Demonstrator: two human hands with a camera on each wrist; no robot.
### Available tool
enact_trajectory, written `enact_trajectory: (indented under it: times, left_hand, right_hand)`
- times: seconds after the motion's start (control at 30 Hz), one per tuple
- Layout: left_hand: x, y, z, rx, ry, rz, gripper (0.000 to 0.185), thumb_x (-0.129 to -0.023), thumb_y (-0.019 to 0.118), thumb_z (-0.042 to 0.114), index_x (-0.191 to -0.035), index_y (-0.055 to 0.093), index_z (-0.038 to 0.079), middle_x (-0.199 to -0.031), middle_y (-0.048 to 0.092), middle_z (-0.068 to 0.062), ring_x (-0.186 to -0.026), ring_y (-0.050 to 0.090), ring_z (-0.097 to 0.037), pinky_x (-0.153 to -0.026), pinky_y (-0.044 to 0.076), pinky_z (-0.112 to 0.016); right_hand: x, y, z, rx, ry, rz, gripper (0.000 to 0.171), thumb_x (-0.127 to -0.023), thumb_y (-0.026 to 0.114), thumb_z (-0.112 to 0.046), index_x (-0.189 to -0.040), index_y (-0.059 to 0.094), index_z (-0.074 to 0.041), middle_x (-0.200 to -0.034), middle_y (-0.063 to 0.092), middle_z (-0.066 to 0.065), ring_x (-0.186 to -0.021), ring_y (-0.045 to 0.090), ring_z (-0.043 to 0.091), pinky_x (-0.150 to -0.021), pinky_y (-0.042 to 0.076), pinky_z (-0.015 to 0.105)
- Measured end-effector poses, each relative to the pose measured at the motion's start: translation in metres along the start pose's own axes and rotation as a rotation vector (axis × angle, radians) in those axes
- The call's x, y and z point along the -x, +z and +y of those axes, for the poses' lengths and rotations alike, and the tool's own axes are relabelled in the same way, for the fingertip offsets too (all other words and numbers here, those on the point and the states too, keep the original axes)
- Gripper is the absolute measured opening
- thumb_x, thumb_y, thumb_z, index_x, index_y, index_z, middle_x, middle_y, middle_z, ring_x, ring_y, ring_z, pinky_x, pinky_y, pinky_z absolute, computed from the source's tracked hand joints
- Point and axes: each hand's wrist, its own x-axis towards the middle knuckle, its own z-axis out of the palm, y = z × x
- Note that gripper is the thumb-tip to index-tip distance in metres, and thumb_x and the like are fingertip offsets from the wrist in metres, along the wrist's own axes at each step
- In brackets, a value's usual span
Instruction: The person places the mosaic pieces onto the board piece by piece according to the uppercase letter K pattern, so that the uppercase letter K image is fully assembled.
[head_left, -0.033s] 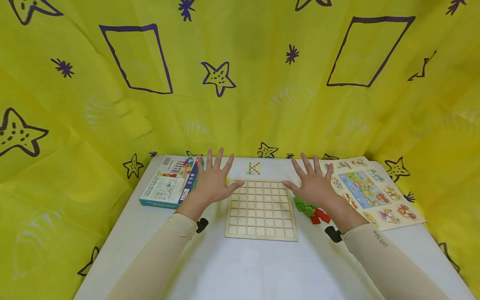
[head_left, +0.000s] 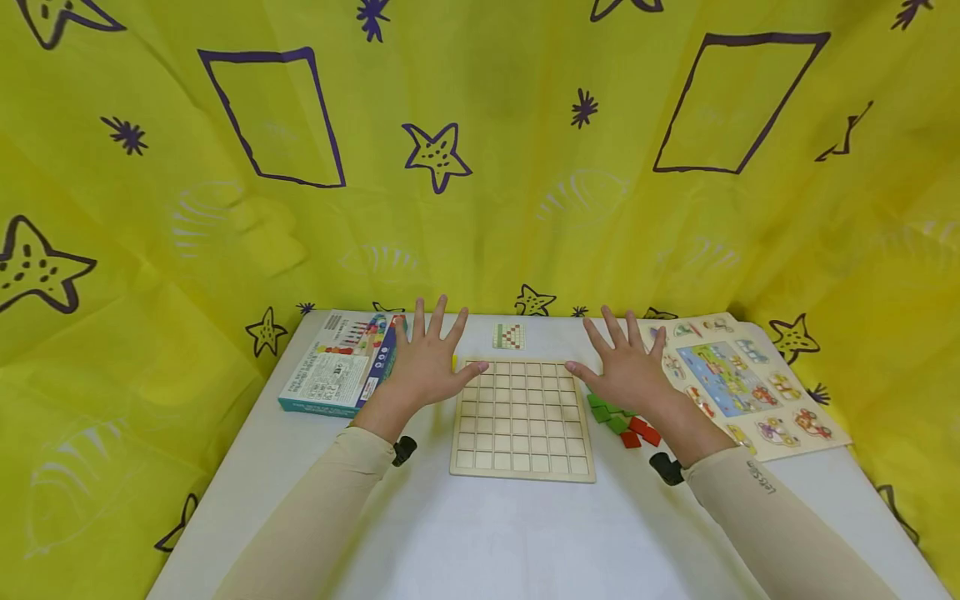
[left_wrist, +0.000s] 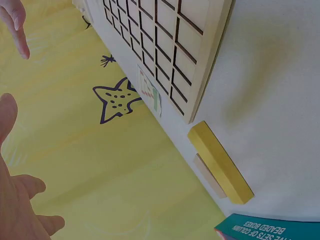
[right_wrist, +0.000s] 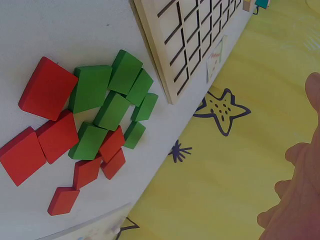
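Wooden grid board (head_left: 522, 419), flat at centre of white surface (head_left: 480, 533), flanked by left hand (head_left: 427, 365) and right hand (head_left: 628, 372), both spread and holding nothing; green and red blocks (head_left: 622, 419) heaped beneath the right.

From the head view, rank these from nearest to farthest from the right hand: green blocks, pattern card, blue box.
From the right hand:
1. Green blocks, just under its wrist side.
2. Pattern card, at the table's back, toward its left.
3. Blue box, far left, beyond the left hand.
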Motion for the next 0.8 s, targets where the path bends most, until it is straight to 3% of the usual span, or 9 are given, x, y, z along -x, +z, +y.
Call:
enact_trajectory:
  times: [0.13, 0.3, 0.43, 0.57, 0.8]
  left_hand:
    - [0.001, 0.002, -0.001, 0.018, 0.015, -0.003, 0.093, -0.092, 0.035, 0.079, -0.163, 0.008, 0.025, -0.168, -0.012, -0.013, -0.149, -0.019, -0.043, -0.117, -0.003, -0.066]
    - [0.010, 0.014, -0.002, 0.129, 0.068, -0.048, 0.089, -0.097, 0.049, 0.066, -0.162, 0.018, 0.014, -0.168, 0.000, -0.016, -0.152, -0.002, -0.041, -0.121, 0.015, -0.055]
    - [0.029, 0.031, 0.000, 0.242, 0.036, -0.144, 0.084, -0.097, 0.063, 0.052, -0.158, 0.029, 0.005, -0.166, 0.015, -0.019, -0.150, 0.019, -0.038, -0.117, 0.029, -0.050]
    - [0.052, 0.051, 0.004, 0.269, 0.003, -0.207, 0.080, -0.096, 0.067, 0.045, -0.153, 0.037, -0.002, -0.160, 0.030, -0.024, -0.143, 0.036, -0.039, -0.115, 0.033, -0.049]
    - [0.086, 0.076, 0.013, 0.275, -0.028, -0.222, 0.074, -0.096, 0.069, 0.038, -0.143, 0.045, -0.013, -0.149, 0.042, -0.031, -0.137, 0.042, -0.046, -0.113, 0.037, -0.052]
  right_hand:
    - [0.000, 0.000, 0.000, -0.003, -0.002, 0.005, 0.092, -0.096, 0.036, -0.075, -0.163, 0.013, -0.016, -0.168, -0.005, 0.017, -0.148, -0.017, 0.046, -0.103, -0.022, 0.075]
    - [-0.001, 0.001, 0.002, -0.028, -0.022, 0.012, 0.088, -0.098, 0.039, -0.069, -0.163, 0.014, -0.015, -0.168, -0.004, 0.018, -0.149, -0.013, 0.046, -0.109, -0.015, 0.074]
    - [-0.006, 0.003, 0.008, -0.094, -0.073, 0.048, 0.079, -0.103, 0.047, -0.055, -0.162, 0.018, -0.011, -0.167, 0.003, 0.021, -0.150, -0.002, 0.048, -0.115, 0.002, 0.070]
    - [-0.011, 0.005, 0.018, -0.175, -0.098, 0.096, 0.070, -0.104, 0.057, -0.036, -0.159, 0.027, -0.005, -0.163, 0.017, 0.025, -0.147, 0.014, 0.051, -0.113, 0.022, 0.068]
    - [-0.018, 0.015, 0.037, -0.263, -0.084, 0.074, 0.052, -0.099, 0.066, -0.014, -0.143, 0.049, 0.007, -0.143, 0.044, 0.033, -0.129, 0.042, 0.053, -0.105, 0.039, 0.063]
